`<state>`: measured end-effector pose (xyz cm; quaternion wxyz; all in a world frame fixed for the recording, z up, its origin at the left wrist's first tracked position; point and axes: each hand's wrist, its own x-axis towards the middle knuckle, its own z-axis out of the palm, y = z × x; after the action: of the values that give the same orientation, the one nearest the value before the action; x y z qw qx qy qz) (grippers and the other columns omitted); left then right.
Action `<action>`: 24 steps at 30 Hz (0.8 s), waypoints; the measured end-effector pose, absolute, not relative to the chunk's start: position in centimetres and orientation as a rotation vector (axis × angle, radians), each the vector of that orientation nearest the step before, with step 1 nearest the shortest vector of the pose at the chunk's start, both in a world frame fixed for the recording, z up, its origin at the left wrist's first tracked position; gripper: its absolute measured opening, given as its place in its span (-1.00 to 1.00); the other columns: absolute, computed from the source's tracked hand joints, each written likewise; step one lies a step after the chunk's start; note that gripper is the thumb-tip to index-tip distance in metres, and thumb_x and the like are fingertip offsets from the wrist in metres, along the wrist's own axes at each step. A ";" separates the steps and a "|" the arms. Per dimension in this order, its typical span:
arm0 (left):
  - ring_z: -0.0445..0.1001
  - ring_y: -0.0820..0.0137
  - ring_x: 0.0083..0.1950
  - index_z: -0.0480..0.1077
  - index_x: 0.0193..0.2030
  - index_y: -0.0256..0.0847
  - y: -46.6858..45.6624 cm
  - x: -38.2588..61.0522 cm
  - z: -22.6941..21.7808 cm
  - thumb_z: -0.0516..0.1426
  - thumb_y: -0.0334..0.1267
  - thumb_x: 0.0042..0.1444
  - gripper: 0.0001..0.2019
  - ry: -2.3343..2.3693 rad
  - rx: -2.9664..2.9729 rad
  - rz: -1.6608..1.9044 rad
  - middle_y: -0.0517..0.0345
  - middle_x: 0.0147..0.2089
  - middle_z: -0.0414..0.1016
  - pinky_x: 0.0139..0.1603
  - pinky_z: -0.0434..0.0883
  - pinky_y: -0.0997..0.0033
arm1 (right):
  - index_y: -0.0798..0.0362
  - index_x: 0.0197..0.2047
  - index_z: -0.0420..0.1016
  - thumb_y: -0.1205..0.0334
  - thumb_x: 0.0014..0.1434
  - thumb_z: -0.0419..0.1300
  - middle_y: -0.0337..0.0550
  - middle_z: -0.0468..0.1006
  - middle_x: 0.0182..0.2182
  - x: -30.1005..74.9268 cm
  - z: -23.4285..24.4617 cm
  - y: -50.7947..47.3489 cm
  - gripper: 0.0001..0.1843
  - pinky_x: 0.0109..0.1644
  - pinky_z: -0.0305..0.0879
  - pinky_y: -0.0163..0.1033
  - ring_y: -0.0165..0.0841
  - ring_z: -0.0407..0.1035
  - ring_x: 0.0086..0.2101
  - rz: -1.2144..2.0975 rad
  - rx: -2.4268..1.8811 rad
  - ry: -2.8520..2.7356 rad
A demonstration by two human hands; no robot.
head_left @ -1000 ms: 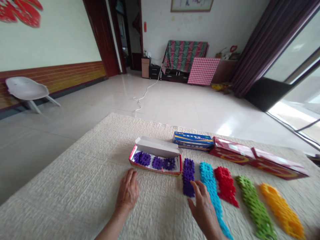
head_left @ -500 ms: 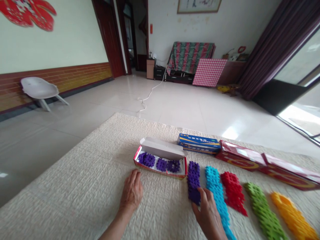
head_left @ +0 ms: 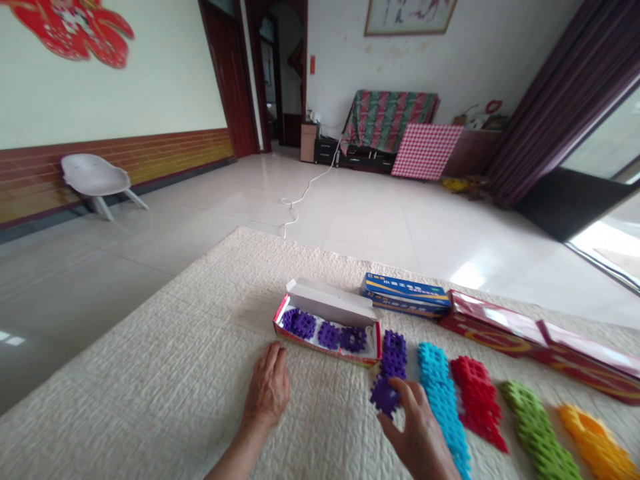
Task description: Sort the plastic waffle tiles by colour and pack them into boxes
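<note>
Between thumb and fingers of my right hand (head_left: 420,427) is a purple interlocking plastic block (head_left: 384,396) with toothed edges, tilted at the near end of a row of purple blocks (head_left: 395,348). My left hand (head_left: 271,387) lies flat on the cream quilted mat (head_left: 200,373), its fingers stretched out just short of an open cardboard box (head_left: 320,347). Several purple blocks (head_left: 329,335) lie inside that box on a white lining, and its white lid stands up at the back. Right of my right hand runs a row of light blue blocks (head_left: 440,393).
Farther right are rows of red (head_left: 477,397), green (head_left: 540,433) and yellow blocks (head_left: 597,440). Behind them stand a blue box (head_left: 406,293) and two dark red boxes (head_left: 493,323). A white chair (head_left: 96,177) is by the left wall; a white cord (head_left: 300,197) crosses the tiled floor.
My right hand has pulled the nearest purple block away from its row, toward the left, and it now tilts in my fingers. The left hand stays on the mat. The view has shifted slightly.
</note>
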<state>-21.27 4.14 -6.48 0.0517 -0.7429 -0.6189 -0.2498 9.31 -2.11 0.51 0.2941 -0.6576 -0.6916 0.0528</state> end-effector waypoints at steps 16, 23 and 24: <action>0.33 0.14 0.22 0.35 0.11 -0.28 4.2 -21.4 -6.9 -0.02 -0.44 0.16 -0.62 -1.799 -2.232 -0.804 -0.11 0.18 0.39 0.16 0.38 0.08 | 0.07 -0.22 0.49 0.45 0.22 -0.04 -0.06 0.55 -0.37 5.1 9.0 6.7 -0.72 -0.21 0.14 -0.21 -0.23 0.41 -0.26 0.096 -1.897 -2.306; 0.33 0.13 0.22 0.32 0.12 -0.32 4.3 -21.4 -7.2 -0.03 -0.44 0.17 -0.62 -1.783 -2.224 -0.783 -0.15 0.17 0.38 0.16 0.37 0.07 | 0.08 -0.38 0.44 0.51 0.13 0.02 -0.03 0.52 -0.45 4.3 9.0 7.1 -0.77 -0.22 0.05 -0.20 -0.24 0.38 -0.30 0.073 -1.943 -2.404; 0.32 0.14 0.22 0.32 0.12 -0.31 4.3 -21.4 -7.2 -0.03 -0.44 0.16 -0.62 -1.783 -2.224 -0.786 -0.14 0.17 0.38 0.15 0.37 0.07 | 0.09 -0.38 0.44 0.52 0.12 0.03 -0.03 0.52 -0.45 4.2 9.2 7.3 -0.78 -0.22 0.04 -0.21 -0.24 0.38 -0.30 0.071 -1.944 -2.406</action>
<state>-21.44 4.27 -7.25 0.0924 -0.7489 -0.6005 -0.2646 4.21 7.28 9.23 0.0237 -0.6281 -0.7774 0.0230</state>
